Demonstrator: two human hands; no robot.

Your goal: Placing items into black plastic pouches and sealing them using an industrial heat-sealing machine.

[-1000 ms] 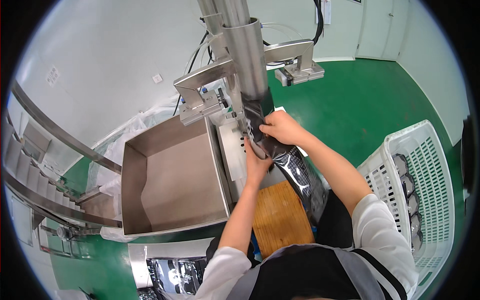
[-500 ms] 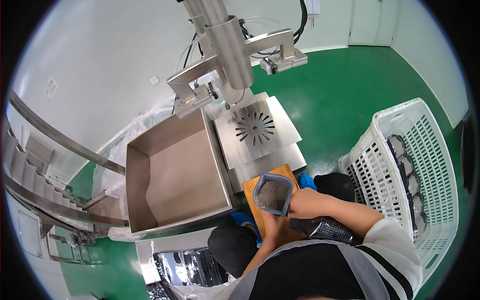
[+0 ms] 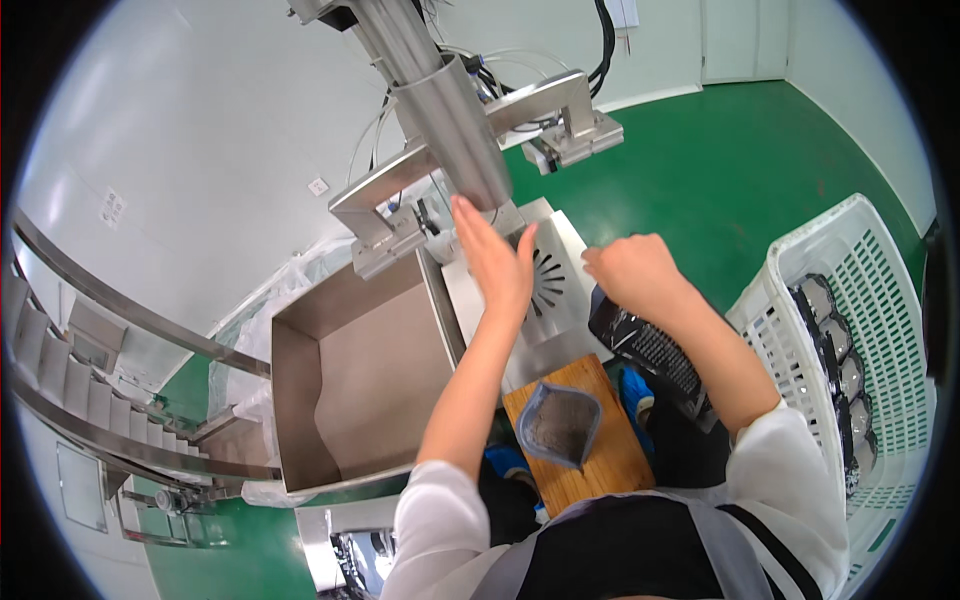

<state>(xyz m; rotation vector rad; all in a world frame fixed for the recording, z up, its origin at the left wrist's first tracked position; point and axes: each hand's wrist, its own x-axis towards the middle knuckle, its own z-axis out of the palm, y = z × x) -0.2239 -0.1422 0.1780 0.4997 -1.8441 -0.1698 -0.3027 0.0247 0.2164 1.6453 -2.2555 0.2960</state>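
Occupying the wooden board (image 3: 622,450): filled bag (image 3: 560,425); metal bin (image 3: 385,375) nearby

From the person's head, the left fisheye camera looks steeply down and forward, close above the black apron (image 3: 630,550), with the left hand (image 3: 498,270) and right hand (image 3: 638,278) mid-frame, the steel tube (image 3: 455,130) higher up, the white door (image 3: 745,40) far off; straight edges bow toward the rim.

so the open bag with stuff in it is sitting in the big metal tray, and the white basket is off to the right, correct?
Not the tray: the head view shows the open bag sitting on the wooden board. The white basket is indeed off to the right.
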